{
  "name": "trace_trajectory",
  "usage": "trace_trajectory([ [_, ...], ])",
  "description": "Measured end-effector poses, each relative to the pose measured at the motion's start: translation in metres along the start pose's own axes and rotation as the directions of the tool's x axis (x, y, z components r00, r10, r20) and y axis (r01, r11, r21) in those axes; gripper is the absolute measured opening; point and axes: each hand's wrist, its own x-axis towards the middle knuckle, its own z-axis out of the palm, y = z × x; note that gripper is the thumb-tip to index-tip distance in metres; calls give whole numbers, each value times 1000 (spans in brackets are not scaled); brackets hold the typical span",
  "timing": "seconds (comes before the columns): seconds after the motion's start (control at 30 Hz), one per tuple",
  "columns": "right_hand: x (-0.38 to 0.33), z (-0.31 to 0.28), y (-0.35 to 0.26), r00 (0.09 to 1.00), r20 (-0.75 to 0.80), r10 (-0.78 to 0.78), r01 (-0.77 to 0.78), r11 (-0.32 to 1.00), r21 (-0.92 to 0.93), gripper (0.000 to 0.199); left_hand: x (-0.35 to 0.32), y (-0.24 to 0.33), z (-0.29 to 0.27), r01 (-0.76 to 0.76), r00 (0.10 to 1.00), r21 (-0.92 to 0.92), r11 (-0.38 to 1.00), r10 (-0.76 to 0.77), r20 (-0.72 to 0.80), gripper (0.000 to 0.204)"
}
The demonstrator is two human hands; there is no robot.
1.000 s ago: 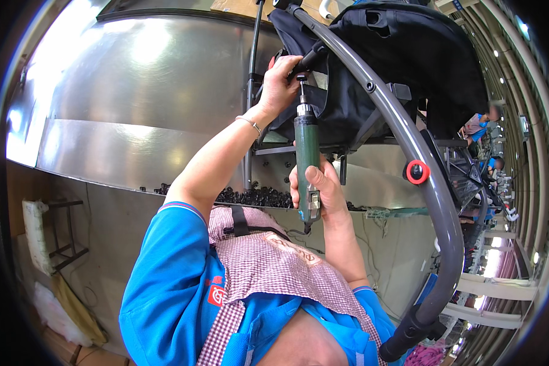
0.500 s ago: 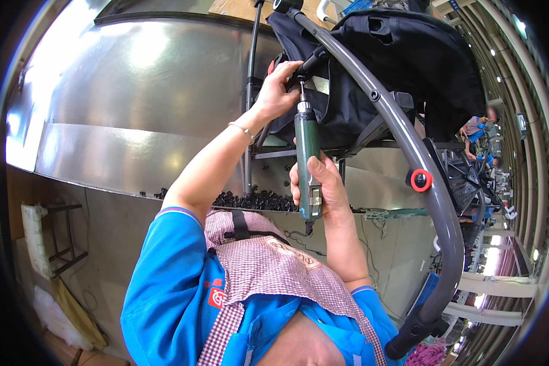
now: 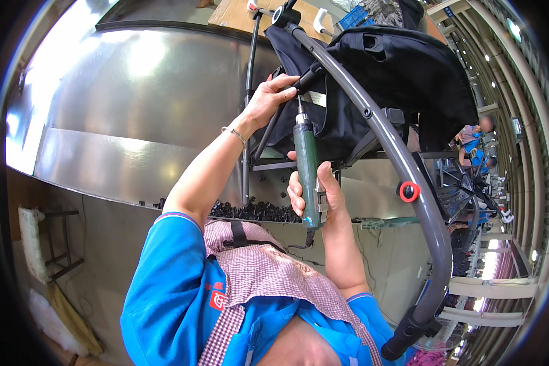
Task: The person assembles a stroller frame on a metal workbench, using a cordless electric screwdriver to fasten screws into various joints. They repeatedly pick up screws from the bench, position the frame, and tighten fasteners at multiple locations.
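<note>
A grey tubular frame [image 3: 381, 128], which looks like a stroller's, stands over the metal bench with black fabric [image 3: 409, 82] hung on it. My left hand [image 3: 265, 104] grips a short black tube [image 3: 309, 77] of this frame, thumb beside the driver bit. In my right hand [image 3: 332, 195] is a green electric screwdriver [image 3: 305, 149], held nearly upright with its bit pointing away from me. The bit's tip meets the underside of the black tube, by my left thumb; any screw there is hidden. The tool's cord leaves its near end.
Along the near edge of the metal bench [image 3: 134, 149] lie many small black parts [image 3: 256, 212]. The frame's thick tube curves down on my right, carrying a red ring [image 3: 409, 191]. Cardboard [image 3: 232, 15] lies beyond the bench. Co-workers [image 3: 473, 143] are far right.
The frame and bench sit slightly lower in the picture. My right hand and the screwdriver have tilted a little, and the right fingers look looser. The bit stays at the black tube.
</note>
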Motion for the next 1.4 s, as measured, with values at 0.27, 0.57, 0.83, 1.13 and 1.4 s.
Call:
trace_trajectory([
  [0.27, 11, 7, -7, 990, -125, -63, 36, 978, -204, 74, 10, 8, 11, 42, 999, -2, 999, -42, -23, 34],
  [0.57, 36, 34, 0, 997, -73, 23, -35, 987, -158, 70, 72, 56, -83, -19, 955, 40, 999, 30, -296, 25],
  [0.83, -67, -57, 83, 1000, -8, -4, 4, 999, 35, 83, -15, 91, -63, -197, 966, 491, 849, 253, -49, 27],
  [1.13, -150, -135, 127, 943, -332, 1, 64, 981, 183, 79, -150, -92, -29, 35, 973, 932, 361, -223, 50, 20],
  [1.4, -176, -150, 123, 927, -370, 64, -48, 997, 53, 74, -157, -148, -39, 50, 912, 999, 11, -409, -41, 14],
])
